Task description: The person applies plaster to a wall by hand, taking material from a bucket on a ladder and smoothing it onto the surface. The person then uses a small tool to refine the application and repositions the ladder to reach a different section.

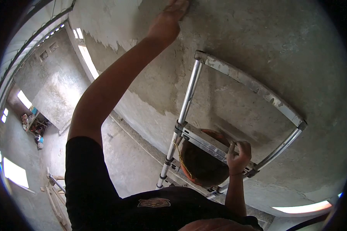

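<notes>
My left hand [172,16] is raised high against the grey plastered wall [254,34], at the top of the view. The frame edge cuts off its fingertips, so whether it holds anything is hidden. Lower down, my right hand [239,156] is closed on a flat metal rung of the ladder [206,139], thumb and fingers bent over it. Just behind that rung sits an orange-rimmed bucket [187,171] with a dark inside; its contents are not clear. A yellowish cord [177,148] runs beside its left rim.
The aluminium ladder's top bar [254,84] stands close to the wall. Far below on the left lies the concrete floor [123,154]. Wooden pieces [52,200] stand at the lower left, and a cluttered shelf [34,121] is by the far wall. Bright window openings line the walls.
</notes>
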### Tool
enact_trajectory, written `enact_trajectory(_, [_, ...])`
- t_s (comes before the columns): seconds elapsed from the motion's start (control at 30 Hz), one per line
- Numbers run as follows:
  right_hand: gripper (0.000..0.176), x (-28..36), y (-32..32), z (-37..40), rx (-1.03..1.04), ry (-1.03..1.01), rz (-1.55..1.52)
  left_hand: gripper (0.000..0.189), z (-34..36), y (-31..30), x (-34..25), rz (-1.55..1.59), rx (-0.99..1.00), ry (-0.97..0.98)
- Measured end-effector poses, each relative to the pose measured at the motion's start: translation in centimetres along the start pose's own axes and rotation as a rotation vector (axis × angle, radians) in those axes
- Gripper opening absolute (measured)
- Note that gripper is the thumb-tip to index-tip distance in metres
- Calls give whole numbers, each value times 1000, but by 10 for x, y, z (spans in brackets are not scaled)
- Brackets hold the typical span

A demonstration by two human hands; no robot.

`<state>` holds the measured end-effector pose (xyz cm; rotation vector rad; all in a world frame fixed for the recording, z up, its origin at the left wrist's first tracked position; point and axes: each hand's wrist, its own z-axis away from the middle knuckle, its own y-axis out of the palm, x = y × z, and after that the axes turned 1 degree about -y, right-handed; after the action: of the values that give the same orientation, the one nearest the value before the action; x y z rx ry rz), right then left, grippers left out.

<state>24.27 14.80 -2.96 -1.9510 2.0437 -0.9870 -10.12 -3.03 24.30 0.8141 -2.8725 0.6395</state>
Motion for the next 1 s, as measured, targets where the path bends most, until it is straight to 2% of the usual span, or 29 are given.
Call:
enact_trajectory(0.07, [9,0,-1,0,14,14,-8,83,-6,15,1,-16,206,16])
enact_trajectory(0.2, [9,-2,0,1,-10,13,-37,81,4,16,3,0,185,30])
enact_trajectory(0.27, [9,-3,1,2,-19,-10,-23,84,17,17,8,-78,54,159])
enact_trajectory(0.3, [9,-3,0,1,-15,-8,-24,84,24,16,12,-77,59,158])
enact_trajectory(0.37, [11,0,-1,-2,-51,-46,-45,59,35,7,14,-94,255,70])
enact_trajectory(0.47, [11,-1,0,-1,-54,-50,-38,57,40,-5,19,-71,350,11])
enact_trajectory(0.5, [11,-1,-1,0,-53,-50,-41,57,37,-6,20,-73,351,11])
enact_trajectory(0.57, [11,-1,0,0,-65,-54,-40,76,24,-10,18,-70,155,-4])
enact_trajectory(0.7, [11,-2,2,1,-48,-54,-17,79,-11,4,6,0,160,-33])
enact_trajectory(0.73, [11,-3,3,2,-55,-47,-12,79,-10,15,-4,-116,185,-33])
enact_trajectory(0.8, [11,-5,5,1,-59,-53,-14,78,-5,18,-3,-243,207,-44])
enact_trajectory(0.87, [12,-7,6,3,-65,-63,8,77,-4,6,-7,-84,340,-92])
enact_trajectory(0.9, [12,-6,6,2,-62,-64,7,77,6,10,-4,-84,341,-94])
enact_trajectory(0.97, [12,-2,3,1,-63,-68,16,75,45,29,6,-161,122,52])
enact_trajectory(1.0, [12,-3,2,2,-51,-62,20,75,61,36,12,-153,132,47])
